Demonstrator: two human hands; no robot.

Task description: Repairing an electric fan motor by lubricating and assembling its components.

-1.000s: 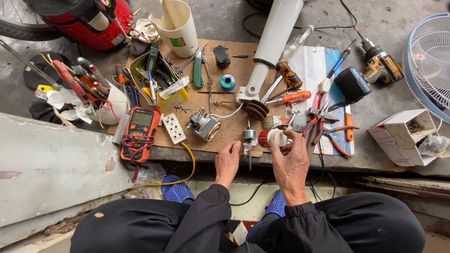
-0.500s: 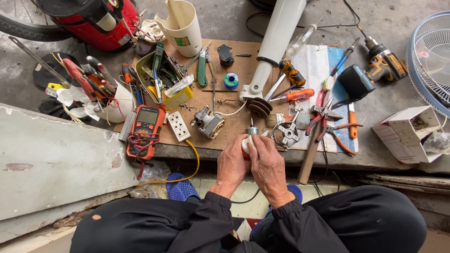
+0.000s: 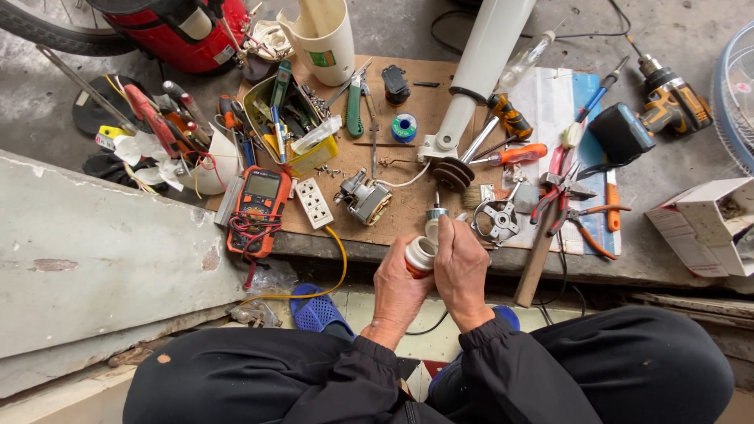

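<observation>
My left hand [image 3: 397, 284] grips a small round white jar [image 3: 420, 254] with an orange body, held just below the front edge of the wooden board [image 3: 408, 206]. My right hand [image 3: 462, 267] is closed around the jar's top side, its fingers touching a small white piece [image 3: 432, 228] above the jar. Both hands press together in front of my knees. On the board just beyond them stand a small metal motor core [image 3: 367, 198] and a round metal bracket [image 3: 496, 221].
An orange multimeter [image 3: 259, 206] and a white socket strip [image 3: 316, 202] lie at the left. Pliers [image 3: 559, 191], screwdrivers [image 3: 514, 154], a cordless drill [image 3: 656, 107], a white fan column [image 3: 479, 64], a tool tray [image 3: 287, 118] and a cardboard box [image 3: 703, 224] crowd the area.
My hands came together from apart over the board's edge. They now hold the jar closer to my body, with the right hand working at its top.
</observation>
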